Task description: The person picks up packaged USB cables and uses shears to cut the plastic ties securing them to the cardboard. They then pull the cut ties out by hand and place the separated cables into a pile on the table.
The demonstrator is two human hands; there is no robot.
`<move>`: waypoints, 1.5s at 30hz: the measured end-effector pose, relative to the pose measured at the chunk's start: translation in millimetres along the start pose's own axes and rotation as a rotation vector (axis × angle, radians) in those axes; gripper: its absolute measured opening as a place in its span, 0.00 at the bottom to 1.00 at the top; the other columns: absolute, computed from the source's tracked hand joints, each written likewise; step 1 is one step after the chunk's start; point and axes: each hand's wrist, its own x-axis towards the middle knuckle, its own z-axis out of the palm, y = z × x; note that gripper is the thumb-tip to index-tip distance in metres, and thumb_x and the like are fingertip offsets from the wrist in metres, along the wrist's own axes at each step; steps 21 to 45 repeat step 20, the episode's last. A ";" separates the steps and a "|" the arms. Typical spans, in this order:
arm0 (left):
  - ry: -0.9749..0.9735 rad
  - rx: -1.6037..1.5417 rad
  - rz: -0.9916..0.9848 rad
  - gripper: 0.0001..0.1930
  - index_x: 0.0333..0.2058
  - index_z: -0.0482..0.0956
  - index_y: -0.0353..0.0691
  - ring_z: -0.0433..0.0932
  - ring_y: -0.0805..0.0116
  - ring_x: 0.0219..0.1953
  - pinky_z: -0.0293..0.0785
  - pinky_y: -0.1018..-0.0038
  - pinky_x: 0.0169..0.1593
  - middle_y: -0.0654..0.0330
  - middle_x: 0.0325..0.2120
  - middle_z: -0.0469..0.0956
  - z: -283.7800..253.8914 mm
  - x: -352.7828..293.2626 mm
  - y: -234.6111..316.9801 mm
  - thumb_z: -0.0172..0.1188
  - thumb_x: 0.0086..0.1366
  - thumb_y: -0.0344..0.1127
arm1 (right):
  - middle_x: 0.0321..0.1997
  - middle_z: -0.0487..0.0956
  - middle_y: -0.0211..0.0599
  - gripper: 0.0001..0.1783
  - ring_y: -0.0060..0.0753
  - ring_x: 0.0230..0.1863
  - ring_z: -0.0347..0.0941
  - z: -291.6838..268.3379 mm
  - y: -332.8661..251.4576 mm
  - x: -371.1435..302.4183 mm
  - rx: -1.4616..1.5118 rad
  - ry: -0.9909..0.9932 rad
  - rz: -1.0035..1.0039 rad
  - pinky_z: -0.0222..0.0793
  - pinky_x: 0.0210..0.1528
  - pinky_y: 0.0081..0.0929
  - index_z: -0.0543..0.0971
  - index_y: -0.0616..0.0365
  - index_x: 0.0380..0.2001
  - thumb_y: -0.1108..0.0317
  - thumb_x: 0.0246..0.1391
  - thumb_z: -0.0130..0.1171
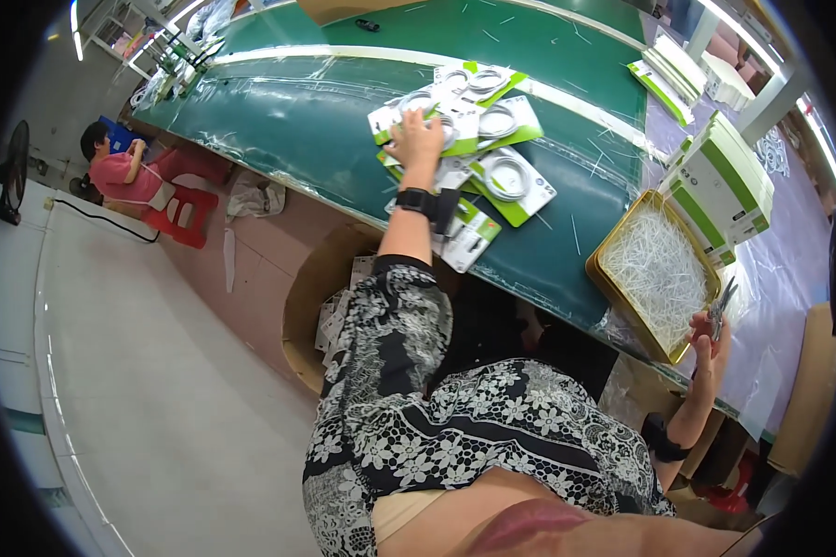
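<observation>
My left hand (418,142) reaches out over a loose pile of white and green carded packs (509,176), each with a coiled white cable on its front. Its fingers are spread and rest on a pack at the pile's left side. A small pair of scissors (721,306) points upward in my right hand (711,348), whose fingers are closed around the handles. That hand is beside the near right corner of a yellow-rimmed tray (613,306) filled with thin clear plastic strips (655,255).
White and green boxes (724,181) stand behind the tray, with stacked flat packs (669,74) farther back. Loose strips lie on the green worktable (316,121). A large cardboard carton (302,306) holding packs sits below its edge. Another person (125,172) sits on a red stool at left.
</observation>
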 end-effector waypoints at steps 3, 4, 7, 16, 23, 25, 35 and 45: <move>-0.037 -0.057 0.076 0.31 0.60 0.67 0.53 0.52 0.47 0.66 0.45 0.37 0.62 0.61 0.65 0.58 43.3 -48.1 51.3 0.48 0.61 0.60 | 0.47 0.73 0.36 0.34 0.28 0.48 0.70 -14.4 -2.0 -16.3 -0.024 0.049 0.027 0.67 0.47 0.24 0.65 0.62 0.57 0.49 0.56 0.60; -0.020 -0.098 0.100 0.32 0.60 0.66 0.52 0.54 0.47 0.66 0.47 0.37 0.62 0.61 0.65 0.59 52.0 -62.1 59.1 0.48 0.61 0.60 | 0.47 0.73 0.36 0.34 0.28 0.48 0.70 -15.0 -3.9 -15.2 -0.032 0.054 0.029 0.67 0.47 0.24 0.65 0.62 0.57 0.49 0.56 0.60; -0.022 -0.131 0.113 0.31 0.59 0.67 0.50 0.57 0.47 0.64 0.50 0.39 0.61 0.58 0.62 0.62 31.3 -55.6 52.1 0.48 0.62 0.60 | 0.47 0.73 0.36 0.34 0.28 0.48 0.70 -6.2 3.3 0.1 0.037 0.013 0.005 0.67 0.47 0.24 0.65 0.62 0.57 0.49 0.56 0.60; -0.155 0.131 0.097 0.22 0.49 0.76 0.46 0.66 0.47 0.58 0.59 0.46 0.59 0.52 0.52 0.71 8.0 54.3 26.8 0.58 0.60 0.51 | 0.47 0.74 0.34 0.32 0.26 0.49 0.70 -34.9 28.9 -10.8 -0.010 -0.001 0.002 0.69 0.46 0.25 0.66 0.58 0.57 0.50 0.57 0.58; -0.342 0.221 0.148 0.25 0.52 0.75 0.46 0.64 0.48 0.60 0.58 0.46 0.61 0.49 0.56 0.68 14.0 62.0 35.1 0.60 0.58 0.49 | 0.49 0.73 0.33 0.38 0.28 0.50 0.69 -37.8 35.0 -28.5 0.086 0.004 0.038 0.69 0.46 0.25 0.64 0.56 0.60 0.46 0.53 0.62; -0.342 0.221 0.148 0.25 0.52 0.75 0.46 0.64 0.48 0.60 0.58 0.46 0.61 0.49 0.56 0.68 14.0 62.0 35.1 0.60 0.58 0.49 | 0.49 0.73 0.33 0.38 0.28 0.50 0.69 -37.8 35.0 -28.5 0.086 0.004 0.038 0.69 0.46 0.25 0.64 0.56 0.60 0.46 0.53 0.62; -0.342 0.221 0.148 0.25 0.52 0.75 0.46 0.64 0.48 0.60 0.58 0.46 0.61 0.49 0.56 0.68 14.0 62.0 35.1 0.60 0.58 0.49 | 0.49 0.73 0.33 0.38 0.28 0.50 0.69 -37.8 35.0 -28.5 0.086 0.004 0.038 0.69 0.46 0.25 0.64 0.56 0.60 0.46 0.53 0.62; -0.342 0.221 0.148 0.25 0.52 0.75 0.46 0.64 0.48 0.60 0.58 0.46 0.61 0.49 0.56 0.68 14.0 62.0 35.1 0.60 0.58 0.49 | 0.49 0.73 0.33 0.38 0.28 0.50 0.69 -37.8 35.0 -28.5 0.086 0.004 0.038 0.69 0.46 0.25 0.64 0.56 0.60 0.46 0.53 0.62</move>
